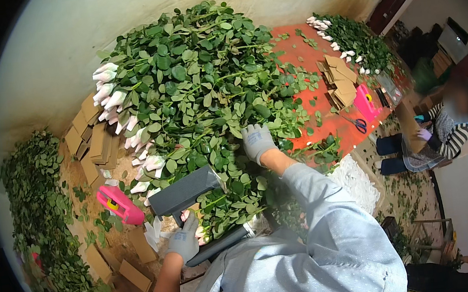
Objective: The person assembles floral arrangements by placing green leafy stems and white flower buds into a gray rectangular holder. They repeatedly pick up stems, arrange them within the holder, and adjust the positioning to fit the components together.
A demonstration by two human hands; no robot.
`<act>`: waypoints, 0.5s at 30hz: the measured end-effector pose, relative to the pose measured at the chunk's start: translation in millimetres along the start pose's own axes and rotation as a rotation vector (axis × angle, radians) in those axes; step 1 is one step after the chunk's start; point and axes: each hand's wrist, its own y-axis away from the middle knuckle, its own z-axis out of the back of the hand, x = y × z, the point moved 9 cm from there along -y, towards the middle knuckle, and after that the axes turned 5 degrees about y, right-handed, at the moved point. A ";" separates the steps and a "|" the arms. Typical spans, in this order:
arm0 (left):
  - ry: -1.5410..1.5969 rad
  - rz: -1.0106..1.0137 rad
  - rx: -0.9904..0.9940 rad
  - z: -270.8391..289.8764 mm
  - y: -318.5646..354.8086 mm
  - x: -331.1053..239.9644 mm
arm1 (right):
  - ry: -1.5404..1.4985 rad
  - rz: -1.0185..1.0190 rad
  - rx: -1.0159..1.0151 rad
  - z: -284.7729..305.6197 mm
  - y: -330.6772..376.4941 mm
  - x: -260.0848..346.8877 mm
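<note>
Left hand at front of rose pile, right hand on it; can't tell grips; blue glove print unreadable.

Counting two gray-gloved hands, at least three heaps of leafy stems, two pink tape dispensers and one pair of scissors.

The rose heap mixes deep and pale greens; the blooms on its left edge are white flushed with pink. Below it, the left hand wears pale grey with blue marks, as does the right hand at its lower right. The shirt below is light blue, finely dotted. Right of the heap, a sheet is red-orange, a holder bright pink with yellow, and the scissors have blue handles.
</note>
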 end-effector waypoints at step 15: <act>-0.045 0.021 0.039 -1.8 0.0 -1.1 | -0.260 0.327 -0.239 99.3 -9.0 78.7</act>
